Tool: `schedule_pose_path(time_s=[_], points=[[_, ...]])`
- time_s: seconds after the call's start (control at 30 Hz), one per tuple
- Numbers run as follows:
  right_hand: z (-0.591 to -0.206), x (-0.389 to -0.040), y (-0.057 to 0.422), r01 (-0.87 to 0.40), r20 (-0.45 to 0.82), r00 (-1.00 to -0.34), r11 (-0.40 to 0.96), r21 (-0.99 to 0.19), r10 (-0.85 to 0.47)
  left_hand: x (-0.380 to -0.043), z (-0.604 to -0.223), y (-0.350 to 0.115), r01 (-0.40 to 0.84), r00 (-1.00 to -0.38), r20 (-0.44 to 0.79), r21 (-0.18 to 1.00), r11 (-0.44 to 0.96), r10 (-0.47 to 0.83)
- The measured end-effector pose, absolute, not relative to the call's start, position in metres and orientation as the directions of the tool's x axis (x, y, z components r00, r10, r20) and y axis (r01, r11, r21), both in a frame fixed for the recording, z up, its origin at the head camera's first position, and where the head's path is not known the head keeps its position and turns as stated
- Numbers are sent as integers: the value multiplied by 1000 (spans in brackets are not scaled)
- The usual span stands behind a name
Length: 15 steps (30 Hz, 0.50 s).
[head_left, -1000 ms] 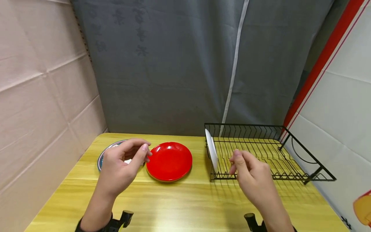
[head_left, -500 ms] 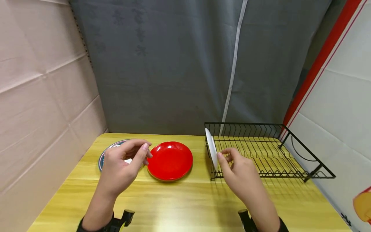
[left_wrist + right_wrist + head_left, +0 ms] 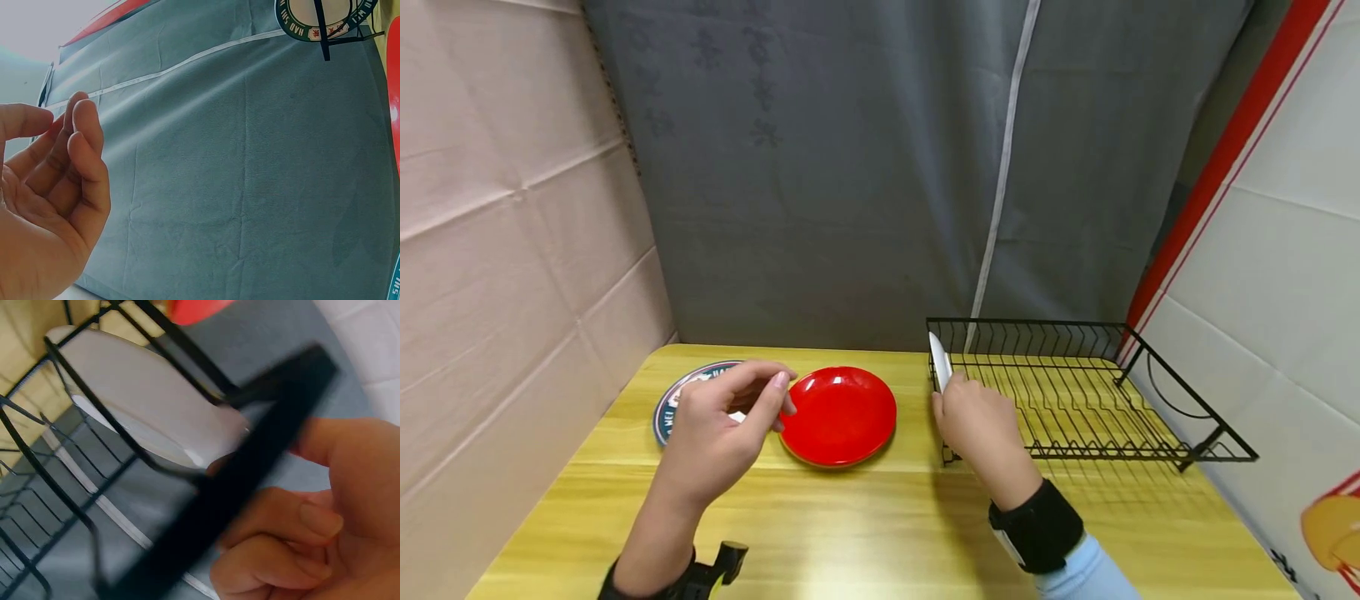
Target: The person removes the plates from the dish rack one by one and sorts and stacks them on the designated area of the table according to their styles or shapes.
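My right hand (image 3: 981,421) is at the near left corner of the black wire dish rack (image 3: 1075,450). It pinches the near edge of a plate (image 3: 939,360) standing on edge there, thumb to the left and fingers to the right. In the right wrist view the plate's white underside (image 3: 144,387) shows, and a blurred rack rail crosses my fingers. A green lettered rim on this plate (image 3: 300,32) appears in the left wrist view. Loosely curled and holding nothing, my left hand (image 3: 718,429) hovers in front of a blue-rimmed plate (image 3: 667,417), partly hiding it.
A red plate (image 3: 838,417) lies on the yellow wooden table (image 3: 850,533), right of my left hand. Behind the table hangs a grey curtain (image 3: 820,183). A pale wall covering (image 3: 512,275) stands at the left, a white one (image 3: 1277,292) at the right.
My right hand has moved left and forward across the rack's front to the standing plate and now grips its near edge. The left hand stays almost still.
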State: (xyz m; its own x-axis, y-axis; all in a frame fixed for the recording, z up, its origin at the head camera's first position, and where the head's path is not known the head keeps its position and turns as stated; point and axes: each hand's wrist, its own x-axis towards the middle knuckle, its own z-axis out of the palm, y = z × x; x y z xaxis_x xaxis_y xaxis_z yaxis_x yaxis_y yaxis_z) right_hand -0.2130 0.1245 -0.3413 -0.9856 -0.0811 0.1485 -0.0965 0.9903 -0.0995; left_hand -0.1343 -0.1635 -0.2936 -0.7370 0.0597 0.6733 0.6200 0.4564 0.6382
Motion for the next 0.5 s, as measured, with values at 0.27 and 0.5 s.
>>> schedule_pose_path(time_s=[0.27,0.5], points=[[-360,-230,122,-93,164,-983,994,-58,-83,-134,-294,-163,600,-757,648,644,475,78],[-366,-227,120,-145,217,-967,989,-34,-134,-132,-293,-164,587,-766,639,645,489,78]])
